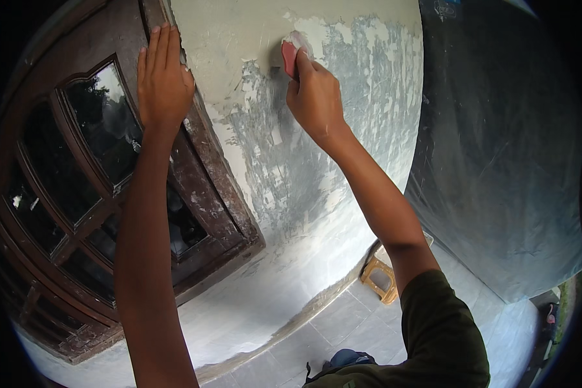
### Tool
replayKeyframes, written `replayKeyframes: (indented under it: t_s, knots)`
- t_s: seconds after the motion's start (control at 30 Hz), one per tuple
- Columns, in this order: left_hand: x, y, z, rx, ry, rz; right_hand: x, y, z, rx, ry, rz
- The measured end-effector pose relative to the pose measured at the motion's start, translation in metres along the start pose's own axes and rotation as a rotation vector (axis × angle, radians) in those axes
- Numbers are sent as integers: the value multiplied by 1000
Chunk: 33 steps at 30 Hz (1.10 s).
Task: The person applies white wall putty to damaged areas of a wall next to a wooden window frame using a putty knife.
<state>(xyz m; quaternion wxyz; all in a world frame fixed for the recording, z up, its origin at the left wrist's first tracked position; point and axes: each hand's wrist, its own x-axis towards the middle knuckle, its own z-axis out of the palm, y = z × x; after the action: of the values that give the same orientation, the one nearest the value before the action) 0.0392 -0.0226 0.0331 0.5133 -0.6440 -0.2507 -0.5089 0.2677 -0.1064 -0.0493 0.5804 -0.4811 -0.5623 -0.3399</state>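
Note:
My right hand (316,94) grips a red scraper (289,57) whose far edge, smeared with pale paste, lies against the wall (291,160). Around it the wall shows patchy grey and whitish areas, with flaking beige paint above. Flat on the upper part of the brown wooden window frame (225,194), my left hand (164,80) rests with its fingers extended and holds no tool that I can see. Some white residue shows near its thumb.
Glass panes (104,116) fill the wooden window at left. A dark plastic sheet (504,160) hangs at right. Below, a yellowish plastic stool (379,280) stands on grey floor tiles (337,322) near the wall's base.

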Motion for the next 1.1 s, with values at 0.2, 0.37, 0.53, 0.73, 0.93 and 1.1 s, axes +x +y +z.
replayKeyframes:
  t_s: [0.2, 0.37, 0.53, 0.73, 0.93, 1.1]
  knots:
    - [-2, -1, 2, 4, -7, -2, -30, 1, 31, -225, -174, -41]
    - [-3, -7, -1, 12, -8, -3, -51, -19, 9, -4, -238, -118]
    - [3, 2, 0, -22, 13, 9, 19, 16, 10, -117, -119, 61]
    - [-2, -4, -3, 5, -24, -4, -81, -25, 28, 58, -126, -204]
    - [2, 2, -1, -16, -1, 0, 1, 16, 9, 6, 69, -97]
    - [-1, -3, 0, -5, -4, 2, -39, 3, 33, -181, -101, -177]
